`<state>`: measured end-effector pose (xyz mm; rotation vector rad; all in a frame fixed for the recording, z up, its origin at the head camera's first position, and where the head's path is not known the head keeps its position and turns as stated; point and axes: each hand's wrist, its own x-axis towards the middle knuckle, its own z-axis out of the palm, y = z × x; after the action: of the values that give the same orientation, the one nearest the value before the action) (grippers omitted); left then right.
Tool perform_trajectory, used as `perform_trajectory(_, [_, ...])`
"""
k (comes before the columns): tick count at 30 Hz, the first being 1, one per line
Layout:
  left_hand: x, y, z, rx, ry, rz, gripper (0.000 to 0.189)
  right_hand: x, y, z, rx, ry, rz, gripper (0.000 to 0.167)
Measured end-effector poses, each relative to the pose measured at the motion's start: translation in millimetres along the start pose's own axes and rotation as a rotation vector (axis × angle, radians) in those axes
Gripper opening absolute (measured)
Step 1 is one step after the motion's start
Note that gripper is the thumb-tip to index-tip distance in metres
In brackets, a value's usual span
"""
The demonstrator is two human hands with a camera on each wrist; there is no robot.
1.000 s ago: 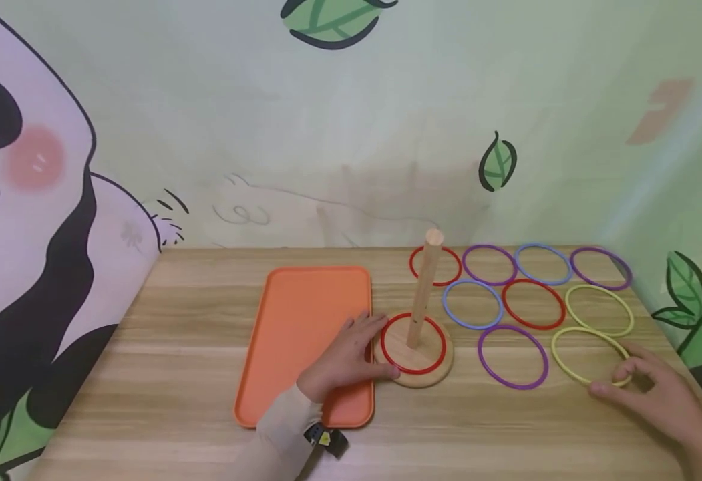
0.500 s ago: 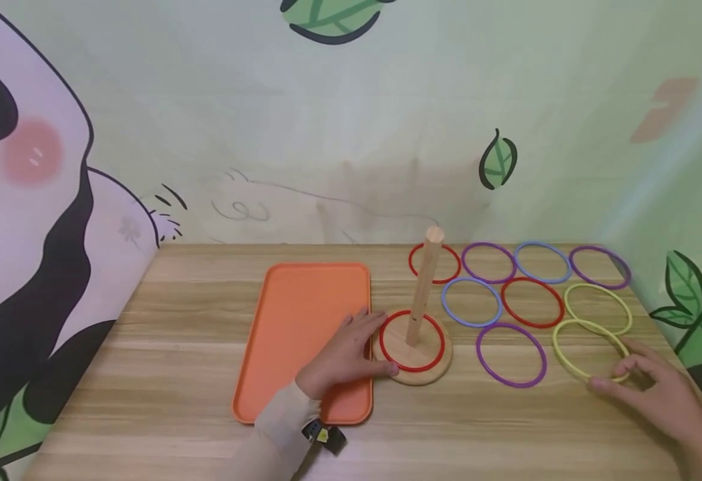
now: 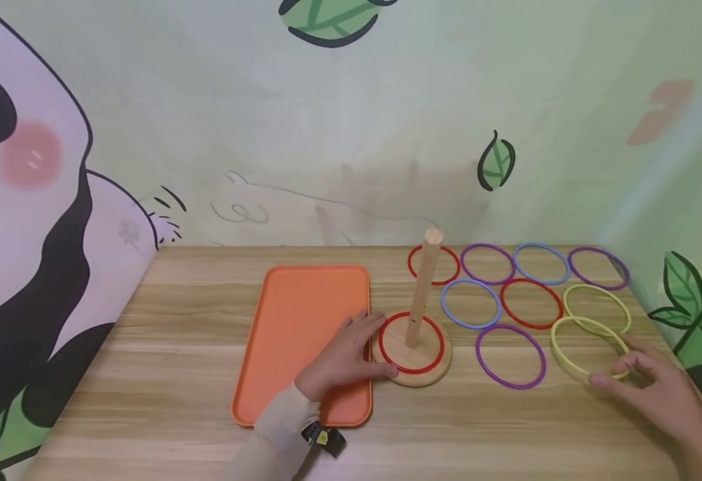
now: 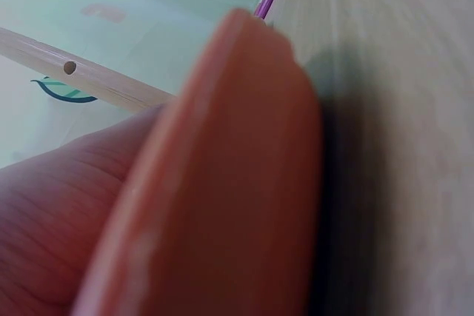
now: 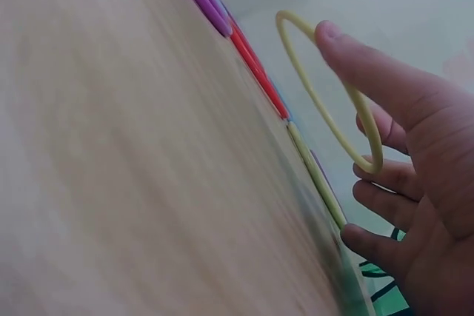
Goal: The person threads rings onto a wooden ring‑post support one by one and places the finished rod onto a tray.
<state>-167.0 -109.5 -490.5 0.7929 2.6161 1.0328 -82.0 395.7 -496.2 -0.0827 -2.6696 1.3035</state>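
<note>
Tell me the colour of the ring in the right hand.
Pale yellow; the ring shows best in the right wrist view.

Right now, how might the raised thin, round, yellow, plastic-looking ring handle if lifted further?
The yellow ring is probably stiff: pinched at one side, it shows no clear sag. Its thin band suggests little weight. It might swivel, since the right grip holds only one side.

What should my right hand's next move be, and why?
I'd probably move the thin yellow ring left, toward the upright wooden peg: your right hand holds that ring raised off the wood-grain table, and a thin red ring encircles the peg on its round wooden base.
</note>
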Motion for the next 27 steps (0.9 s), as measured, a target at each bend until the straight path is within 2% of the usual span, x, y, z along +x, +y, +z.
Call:
perform_trajectory(9, [-0.5,0.4,-2.2,0.004,0.005,0.012,0.095,7.6,-14.9,-2.8,-0.055,0.002,-0.054,0.032])
perform_trajectory(17, [-0.7,0.9,-1.4,0.005,0.004,-0.007,0.096,13.6,-26.4,-5.6,-0.083,0.029,-0.137,0.032])
perform_trajectory(27, [-0.6,-0.9,0.6,-0.008,-0.001,-0.009,0.096,17.9,-38.4,-7.0,-0.099,0.054,-0.169,0.030])
